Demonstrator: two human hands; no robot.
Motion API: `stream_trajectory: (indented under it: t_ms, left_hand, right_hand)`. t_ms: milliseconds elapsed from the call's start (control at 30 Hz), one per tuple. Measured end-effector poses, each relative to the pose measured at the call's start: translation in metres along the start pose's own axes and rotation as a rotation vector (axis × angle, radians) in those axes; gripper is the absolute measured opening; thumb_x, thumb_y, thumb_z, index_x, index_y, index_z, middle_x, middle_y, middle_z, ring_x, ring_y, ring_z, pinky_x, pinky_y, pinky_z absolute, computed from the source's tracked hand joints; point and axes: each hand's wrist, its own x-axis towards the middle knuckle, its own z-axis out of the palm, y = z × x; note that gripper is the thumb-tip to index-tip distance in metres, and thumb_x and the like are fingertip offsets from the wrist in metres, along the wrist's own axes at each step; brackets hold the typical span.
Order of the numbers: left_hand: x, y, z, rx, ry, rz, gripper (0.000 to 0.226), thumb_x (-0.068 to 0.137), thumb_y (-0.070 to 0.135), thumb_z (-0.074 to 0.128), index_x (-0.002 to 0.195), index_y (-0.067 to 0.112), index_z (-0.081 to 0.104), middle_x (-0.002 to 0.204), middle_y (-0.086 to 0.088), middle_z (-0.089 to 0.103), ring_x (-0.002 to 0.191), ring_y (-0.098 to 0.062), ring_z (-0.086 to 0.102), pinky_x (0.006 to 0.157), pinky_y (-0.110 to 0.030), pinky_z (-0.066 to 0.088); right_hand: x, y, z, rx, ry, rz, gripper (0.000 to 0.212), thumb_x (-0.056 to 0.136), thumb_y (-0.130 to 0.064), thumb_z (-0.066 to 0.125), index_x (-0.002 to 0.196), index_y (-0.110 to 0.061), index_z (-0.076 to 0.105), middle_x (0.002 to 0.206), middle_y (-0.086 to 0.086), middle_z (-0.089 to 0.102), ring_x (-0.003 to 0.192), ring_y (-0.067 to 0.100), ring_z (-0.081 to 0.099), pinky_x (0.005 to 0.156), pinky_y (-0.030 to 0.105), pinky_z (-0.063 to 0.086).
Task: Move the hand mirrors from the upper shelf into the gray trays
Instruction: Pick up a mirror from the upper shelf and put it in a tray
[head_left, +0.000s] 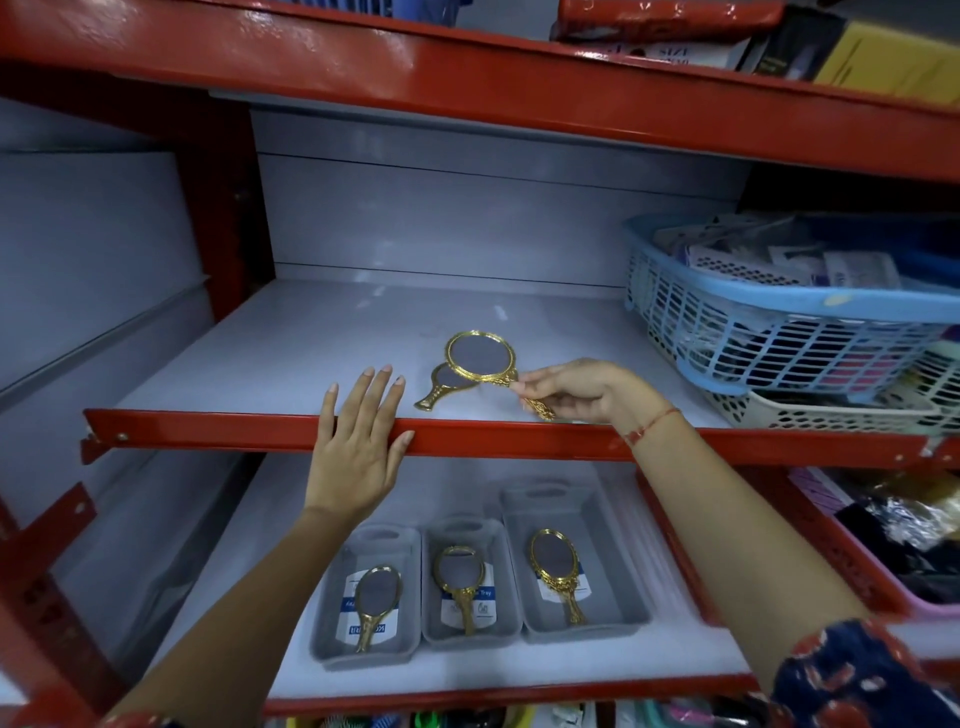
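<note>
A person stands at a red metal rack with white shelves. The right hand (582, 389) pinches the gold handle of a big gold hand mirror (482, 360) between thumb and fingers, closed tight on it. The round glass end of this mirror points to about 10 o'clock from the hand and sits over a smaller gold mirror (448, 387). That smaller one lies flat on the upper shelf (311, 338), with its handle pointing to about 7 o'clock, close to the shelf's red front edge (249, 434). I cannot tell if the big mirror is lifted or resting on the small one.

The left hand (358, 441) lies flat and open over the red front edge, at about 9 o'clock from the mirrors. Its fingers are spread and it holds nothing.

On the lower shelf, at 6 o'clock from the mirrors, three gray trays sit side by side, touching. The left tray (332, 613), the middle tray (431, 608) and the right tray (618, 571) each have one gold mirror lying inside (all with handles toward the person).

At about 3 o'clock on the upper shelf is a blue basket (769, 332) full of small packets, stacked on a white basket (810, 415).
</note>
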Motion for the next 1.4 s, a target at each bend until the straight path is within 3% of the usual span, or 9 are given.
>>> stream_trajectory:
  t_ms: [233, 600, 667, 800, 1000, 1167, 1233, 1333, 1400]
  left_hand:
    - [-0.005, -0.001, -0.006, -0.047, 0.015, 0.02, 0.054, 0.099, 0.037, 0.028, 0.146, 0.011, 0.036, 0.152, -0.007, 0.039, 0.142, -0.024, 0.032, 0.12, -0.046, 0.012]
    - [-0.005, -0.004, 0.005, -0.055, 0.109, 0.048, 0.052, 0.101, 0.035, 0.025, 0.148, 0.012, 0.03, 0.153, -0.006, 0.036, 0.143, -0.024, 0.03, 0.119, -0.047, 0.014]
    - [-0.004, -0.006, 0.011, -0.036, 0.147, 0.063, 0.052, 0.101, 0.035, 0.025, 0.148, 0.013, 0.028, 0.154, -0.006, 0.035, 0.143, -0.024, 0.029, 0.119, -0.046, 0.011]
    - [-0.001, -0.01, 0.027, 0.036, 0.269, 0.087, 0.052, 0.1, 0.035, 0.029, 0.147, 0.014, 0.03, 0.152, -0.007, 0.039, 0.142, -0.023, 0.029, 0.119, -0.043, 0.008]
    - [0.004, -0.015, 0.043, 0.143, 0.419, 0.137, 0.053, 0.098, 0.036, 0.028, 0.146, 0.013, 0.033, 0.145, -0.007, 0.048, 0.138, -0.024, 0.036, 0.119, -0.044, 0.013]
    - [0.005, -0.018, 0.048, 0.185, 0.472, 0.162, 0.055, 0.097, 0.037, 0.027, 0.146, 0.013, 0.033, 0.144, -0.006, 0.047, 0.136, -0.024, 0.039, 0.118, -0.045, 0.016]
    - [0.006, -0.018, 0.049, 0.189, 0.481, 0.167, 0.055, 0.097, 0.037, 0.027, 0.146, 0.013, 0.033, 0.144, -0.006, 0.047, 0.136, -0.024, 0.039, 0.118, -0.045, 0.015]
    - [0.006, -0.017, 0.048, 0.192, 0.485, 0.165, 0.055, 0.097, 0.036, 0.027, 0.146, 0.014, 0.033, 0.144, -0.006, 0.046, 0.136, -0.024, 0.038, 0.119, -0.044, 0.014]
    - [0.006, -0.017, 0.048, 0.188, 0.479, 0.16, 0.054, 0.097, 0.036, 0.027, 0.146, 0.014, 0.034, 0.144, -0.006, 0.047, 0.136, -0.024, 0.038, 0.12, -0.044, 0.012]
  right_hand:
    - [-0.062, 0.059, -0.003, 0.165, -0.084, -0.061, 0.021, 0.081, 0.004, 0.064, 0.097, -0.009, 0.067, 0.075, 0.003, 0.077, 0.07, 0.011, 0.074, 0.062, 0.02, 0.06]
    - [-0.037, 0.168, 0.013, 0.145, -0.125, 0.254, 0.019, 0.086, 0.001, 0.061, 0.096, -0.014, 0.065, 0.073, -0.005, 0.077, 0.07, 0.004, 0.073, 0.067, 0.017, 0.058]
    - [-0.019, 0.184, 0.019, 0.14, -0.105, 0.307, 0.018, 0.086, -0.001, 0.062, 0.096, -0.015, 0.065, 0.071, -0.007, 0.077, 0.071, 0.003, 0.072, 0.067, 0.018, 0.057]
    - [0.021, 0.211, 0.031, 0.121, -0.05, 0.371, 0.026, 0.082, -0.004, 0.068, 0.107, -0.011, 0.065, 0.069, -0.008, 0.076, 0.083, 0.008, 0.066, 0.089, 0.025, 0.051]
    - [0.07, 0.248, 0.048, 0.124, 0.044, 0.378, 0.02, 0.079, 0.003, 0.069, 0.098, -0.001, 0.065, 0.059, -0.005, 0.074, 0.054, 0.003, 0.07, 0.049, 0.014, 0.055]
    - [0.093, 0.277, 0.069, 0.038, 0.148, 0.424, 0.006, 0.079, 0.008, 0.068, 0.082, 0.005, 0.065, 0.055, 0.0, 0.069, 0.048, 0.007, 0.066, 0.046, 0.018, 0.055]
    - [0.101, 0.286, 0.075, -0.008, 0.217, 0.453, 0.013, 0.081, 0.005, 0.067, 0.069, 0.0, 0.063, 0.064, 0.008, 0.066, 0.05, 0.012, 0.064, 0.044, 0.019, 0.054]
    - [0.114, 0.303, 0.078, -0.251, 0.353, 0.427, 0.021, 0.07, -0.006, 0.079, 0.063, -0.007, 0.06, 0.073, 0.013, 0.067, 0.067, 0.022, 0.067, 0.063, 0.03, 0.059]
    - [0.114, 0.303, 0.08, -0.344, 0.387, 0.408, 0.025, 0.067, -0.009, 0.082, 0.061, -0.009, 0.058, 0.073, 0.01, 0.065, 0.068, 0.021, 0.064, 0.065, 0.031, 0.058]
